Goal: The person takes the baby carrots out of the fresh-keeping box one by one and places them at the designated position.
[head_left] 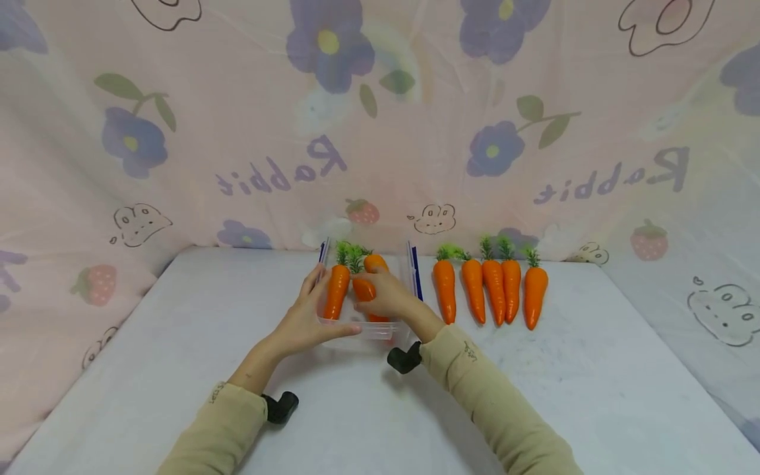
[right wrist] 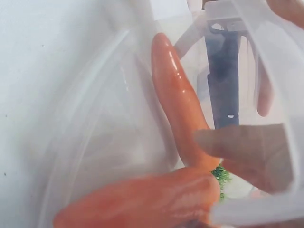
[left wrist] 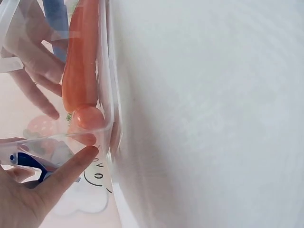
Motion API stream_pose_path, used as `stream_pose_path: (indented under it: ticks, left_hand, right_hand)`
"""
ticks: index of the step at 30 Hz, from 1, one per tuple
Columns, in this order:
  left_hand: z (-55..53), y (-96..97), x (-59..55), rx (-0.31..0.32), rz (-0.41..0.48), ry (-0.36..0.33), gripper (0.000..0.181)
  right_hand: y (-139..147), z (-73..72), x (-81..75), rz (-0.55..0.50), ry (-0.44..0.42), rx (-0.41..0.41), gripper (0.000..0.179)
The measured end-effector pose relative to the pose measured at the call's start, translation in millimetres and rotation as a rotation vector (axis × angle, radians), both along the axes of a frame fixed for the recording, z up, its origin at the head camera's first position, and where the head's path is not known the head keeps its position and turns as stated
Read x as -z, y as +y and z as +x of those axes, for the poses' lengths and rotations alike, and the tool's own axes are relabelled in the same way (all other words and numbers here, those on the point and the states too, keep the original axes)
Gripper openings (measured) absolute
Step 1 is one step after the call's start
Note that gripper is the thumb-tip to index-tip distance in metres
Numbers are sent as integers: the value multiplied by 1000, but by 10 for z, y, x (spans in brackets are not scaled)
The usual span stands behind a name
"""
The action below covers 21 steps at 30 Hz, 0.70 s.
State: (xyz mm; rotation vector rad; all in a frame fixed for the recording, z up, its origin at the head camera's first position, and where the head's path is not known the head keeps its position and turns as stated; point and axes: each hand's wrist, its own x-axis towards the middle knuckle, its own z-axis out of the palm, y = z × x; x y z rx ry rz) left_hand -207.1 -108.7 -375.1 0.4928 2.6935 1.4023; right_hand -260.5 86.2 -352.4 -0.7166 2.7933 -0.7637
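A clear plastic box (head_left: 371,330) with blue side latches stands at the back middle of the table. My left hand (head_left: 299,323) holds its near left corner, thumb along the front wall and fingers at the side. Inside it an orange carrot (head_left: 337,293) with green leaves lies at the left, beside more carrots (head_left: 365,290) on the right. My right hand (head_left: 386,297) reaches into the box over these right-hand carrots. In the left wrist view its straight fingers (left wrist: 35,95) hang beside a carrot (left wrist: 81,71), tips apart. The right hand partly hides the carrots under it.
Right of the box, several carrots lie in a row, from one beside the latch (head_left: 444,290) to one at the far right (head_left: 536,297). A patterned cloth (head_left: 380,145) hangs behind the white table (head_left: 332,422). Dark wrist pieces (head_left: 406,358) stick out below both wrists.
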Motion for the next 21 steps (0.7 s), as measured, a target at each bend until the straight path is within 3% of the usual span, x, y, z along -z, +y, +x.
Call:
stream_pose_path:
  ticks: [5, 10, 16, 21]
  left_hand:
    - [-1, 2, -2, 3, -3, 8, 120]
    - [2, 1, 12, -1, -10, 17, 120]
    - [5, 1, 0, -2, -20, 20, 120]
    - [7, -1, -11, -1, -27, 25, 120]
  right_hand:
    - [-19, 21, 8, 97, -57, -19, 62]
    - [-41, 36, 11, 149, -58, -18, 63]
    - [-34, 32, -3, 100, -20, -32, 56]
    - [-28, 37, -3, 17, 12, 21, 48]
